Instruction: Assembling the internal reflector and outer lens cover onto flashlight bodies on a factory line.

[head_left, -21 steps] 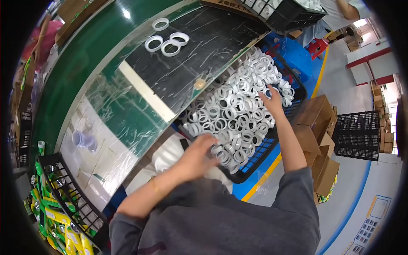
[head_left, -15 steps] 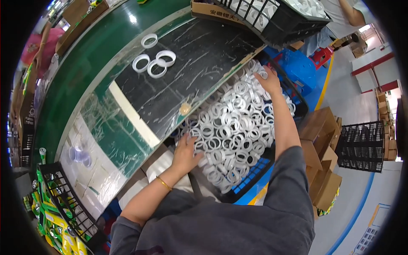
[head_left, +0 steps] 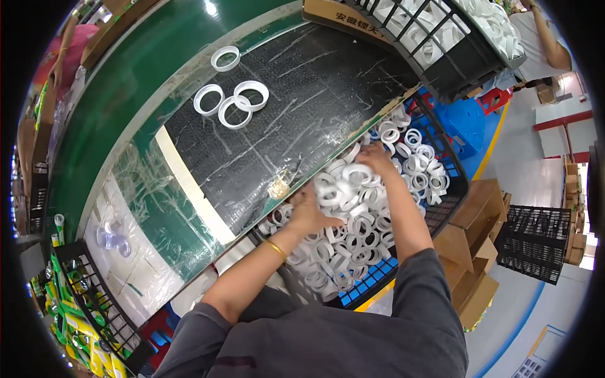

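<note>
A black plastic crate (head_left: pixel 465 189) in front of me holds a heap of white rings (head_left: pixel 360 208). My left hand (head_left: pixel 306 214), with a gold bangle on its wrist, is in the heap along the bench edge, thumb stretched out and fingers partly hidden among rings. Farther off, my right hand (head_left: pixel 377 159) curves over the rings from the other side. Between both hands a bunch of rings is pressed together, blurred by motion. On the black mat (head_left: pixel 302 120) of the bench lie several larger white rings (head_left: pixel 264 97), three of them touching and one apart.
A black crate (head_left: pixel 463 69) full of white pieces stands at the bench's far right end, beside a cardboard box (head_left: pixel 343 20). Open cartons (head_left: pixel 472 217) and a blue stool (head_left: pixel 459 123) are right of me. At lower left is a crate (head_left: pixel 94 296) near green-yellow packs.
My hands have come closer together, the right drawn in from the far end and the left pushed forward. Rings are bunched between them, and the blue crate bottom shows more at the far end.
</note>
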### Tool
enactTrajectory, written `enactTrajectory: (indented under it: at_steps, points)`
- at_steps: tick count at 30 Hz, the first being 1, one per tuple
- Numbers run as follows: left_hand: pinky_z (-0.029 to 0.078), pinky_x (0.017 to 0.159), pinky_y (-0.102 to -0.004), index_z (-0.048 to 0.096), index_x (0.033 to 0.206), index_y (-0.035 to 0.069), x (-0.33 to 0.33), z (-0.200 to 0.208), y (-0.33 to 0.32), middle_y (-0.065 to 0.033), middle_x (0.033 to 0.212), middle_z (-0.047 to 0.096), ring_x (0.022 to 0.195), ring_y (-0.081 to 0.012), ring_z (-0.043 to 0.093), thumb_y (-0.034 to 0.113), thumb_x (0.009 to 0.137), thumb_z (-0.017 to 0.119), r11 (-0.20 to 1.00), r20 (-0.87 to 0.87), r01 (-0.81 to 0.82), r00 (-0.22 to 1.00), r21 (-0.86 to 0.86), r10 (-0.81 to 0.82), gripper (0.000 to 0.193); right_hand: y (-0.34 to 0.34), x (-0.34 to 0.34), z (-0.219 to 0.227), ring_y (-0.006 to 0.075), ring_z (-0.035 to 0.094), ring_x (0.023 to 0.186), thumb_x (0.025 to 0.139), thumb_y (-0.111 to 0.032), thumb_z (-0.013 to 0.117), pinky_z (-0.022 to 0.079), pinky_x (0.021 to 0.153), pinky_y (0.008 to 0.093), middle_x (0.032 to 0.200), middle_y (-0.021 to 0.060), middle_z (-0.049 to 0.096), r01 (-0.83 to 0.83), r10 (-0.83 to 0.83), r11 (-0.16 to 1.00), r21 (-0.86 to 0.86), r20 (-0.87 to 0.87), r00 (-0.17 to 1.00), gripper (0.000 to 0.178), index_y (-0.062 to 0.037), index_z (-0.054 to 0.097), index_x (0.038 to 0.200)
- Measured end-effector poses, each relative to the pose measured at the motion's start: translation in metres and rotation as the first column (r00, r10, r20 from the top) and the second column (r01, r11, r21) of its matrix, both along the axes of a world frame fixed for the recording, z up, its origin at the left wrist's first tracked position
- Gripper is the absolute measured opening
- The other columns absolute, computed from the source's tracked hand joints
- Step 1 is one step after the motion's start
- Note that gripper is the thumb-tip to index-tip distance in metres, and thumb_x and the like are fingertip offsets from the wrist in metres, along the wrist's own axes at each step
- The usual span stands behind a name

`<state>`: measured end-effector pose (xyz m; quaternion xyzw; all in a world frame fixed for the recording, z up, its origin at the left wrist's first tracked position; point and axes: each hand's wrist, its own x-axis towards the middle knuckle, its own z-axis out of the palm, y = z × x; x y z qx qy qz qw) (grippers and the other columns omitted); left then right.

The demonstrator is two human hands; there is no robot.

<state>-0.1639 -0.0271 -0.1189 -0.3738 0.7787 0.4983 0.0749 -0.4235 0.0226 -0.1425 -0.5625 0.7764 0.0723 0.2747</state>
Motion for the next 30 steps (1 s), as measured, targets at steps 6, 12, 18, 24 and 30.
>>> enactTrajectory:
  at_steps: [6, 12, 18, 24, 30]
  points:
    - [0.032, 0.107, -0.0406, 0.034, 0.138, 0.004, 0.005, -0.012, 0.038, -0.0232, 0.139, 0.032, 0.130, -0.0408, 0.031, 0.034, 0.054, 0.087, 0.978, -0.341, -0.059, 0.940, -0.200, -0.012, 0.103, 0.044, 0.090, -0.009, 0.0230, 0.052, 0.111, 0.091, -0.036, 0.053, 0.040, 0.094, 0.0321, 0.125, 0.0100, 0.054, 0.798, -0.403, 0.593, 0.106, 0.897, 0.180, 0.051, -0.0004, 0.047, 0.127]
    - [0.037, 0.102, -0.0429, 0.027, 0.143, 0.018, -0.007, 0.028, 0.066, -0.0142, 0.133, 0.045, 0.125, -0.0382, 0.038, 0.021, 0.066, 0.078, 0.998, -0.430, -0.025, 0.902, 0.050, 0.044, 0.093, 0.083, 0.094, 0.003, 0.0164, 0.060, 0.064, 0.085, -0.054, 0.059, 0.051, 0.063, 0.0313, 0.080, 0.0013, 0.065, 0.754, -0.426, 0.201, 0.625, 0.749, -0.508, 0.039, -0.0145, 0.063, 0.088]
    - [0.039, 0.100, -0.0426, 0.036, 0.137, 0.012, -0.027, 0.139, 0.058, -0.0208, 0.133, 0.040, 0.123, -0.0408, 0.038, 0.037, 0.071, 0.073, 1.000, -0.641, -0.016, 0.767, -0.011, 0.006, 0.079, 0.071, 0.077, 0.160, 0.0165, 0.061, 0.067, 0.090, -0.055, 0.050, 0.053, 0.064, 0.0307, 0.078, 0.0037, 0.064, 0.765, -0.305, 0.349, 0.541, 0.837, -0.454, 0.049, -0.0086, 0.063, 0.087]
    - [0.047, 0.085, -0.0428, 0.034, 0.139, 0.012, -0.025, 0.207, -0.008, -0.0204, 0.120, 0.046, 0.109, -0.0401, 0.050, 0.028, 0.073, 0.071, 0.896, -0.837, -0.393, 0.545, -0.208, 0.045, 0.077, -0.031, 0.097, 0.273, 0.0138, 0.061, 0.070, 0.091, -0.050, 0.052, 0.052, 0.064, 0.0281, 0.077, 0.0032, 0.063, 0.627, -0.170, 0.651, 0.428, 0.887, -0.430, 0.043, -0.0088, 0.063, 0.088]
    - [0.047, 0.086, -0.0387, 0.040, 0.128, 0.003, 0.010, 0.210, -0.082, -0.0150, 0.109, 0.058, 0.102, -0.0319, 0.058, 0.024, 0.066, 0.079, 0.891, -0.919, -0.445, 0.382, -0.087, 0.101, 0.076, -0.142, 0.098, 0.240, 0.0137, 0.059, 0.062, 0.090, -0.049, 0.056, 0.049, 0.057, 0.0277, 0.073, 0.0036, 0.064, 0.484, -0.204, 0.839, 0.247, 0.969, -0.141, 0.045, -0.0067, 0.066, 0.079]
